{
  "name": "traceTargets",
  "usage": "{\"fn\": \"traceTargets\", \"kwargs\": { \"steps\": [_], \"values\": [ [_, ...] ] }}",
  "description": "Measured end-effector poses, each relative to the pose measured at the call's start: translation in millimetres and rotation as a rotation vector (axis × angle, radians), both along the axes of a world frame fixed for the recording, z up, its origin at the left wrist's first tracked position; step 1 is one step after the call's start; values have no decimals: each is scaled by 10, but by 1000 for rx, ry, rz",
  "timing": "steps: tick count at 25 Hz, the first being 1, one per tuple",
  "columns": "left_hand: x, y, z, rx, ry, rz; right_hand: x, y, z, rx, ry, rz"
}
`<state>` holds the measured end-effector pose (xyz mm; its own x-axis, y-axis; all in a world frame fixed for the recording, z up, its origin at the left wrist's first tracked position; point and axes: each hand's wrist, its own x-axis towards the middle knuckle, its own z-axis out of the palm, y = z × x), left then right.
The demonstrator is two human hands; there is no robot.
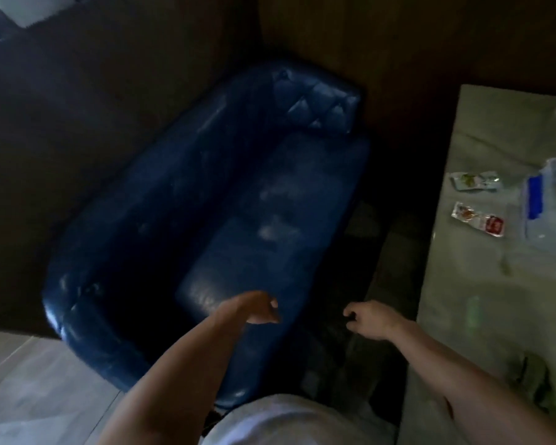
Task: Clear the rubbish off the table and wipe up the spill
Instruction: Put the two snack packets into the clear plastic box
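Rubbish lies untouched on the table (482, 300) at the right: a red sauce packet (478, 218) and a green-printed packet (474, 181) near its left edge, with a clear plastic bottle (549, 207) with a blue label just beside them toward the middle. What may be the spill shows as a wet sheen below the bottle, though blur makes this uncertain. Clearing seems not yet begun. Both hands hang off the table, empty: the left hand (259, 308) over a blue sofa (238, 220), fingers loosely curled; the right hand (371, 317) over the dark gap beside the table's left edge, fingers half-curled, holding nothing. Next, the right hand likely needs to reach up across that edge to the packets. Nothing blocks the way.
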<state>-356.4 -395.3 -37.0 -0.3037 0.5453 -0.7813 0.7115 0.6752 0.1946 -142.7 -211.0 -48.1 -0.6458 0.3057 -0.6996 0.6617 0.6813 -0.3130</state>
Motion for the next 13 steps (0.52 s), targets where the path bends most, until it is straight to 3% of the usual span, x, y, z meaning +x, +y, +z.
{"fn": "traceTargets", "kwargs": {
  "steps": [13],
  "values": [
    [-566, 1823, 50, 40, -27, -318, -93, 1110, 302, 65, 16, -237]
  ]
}}
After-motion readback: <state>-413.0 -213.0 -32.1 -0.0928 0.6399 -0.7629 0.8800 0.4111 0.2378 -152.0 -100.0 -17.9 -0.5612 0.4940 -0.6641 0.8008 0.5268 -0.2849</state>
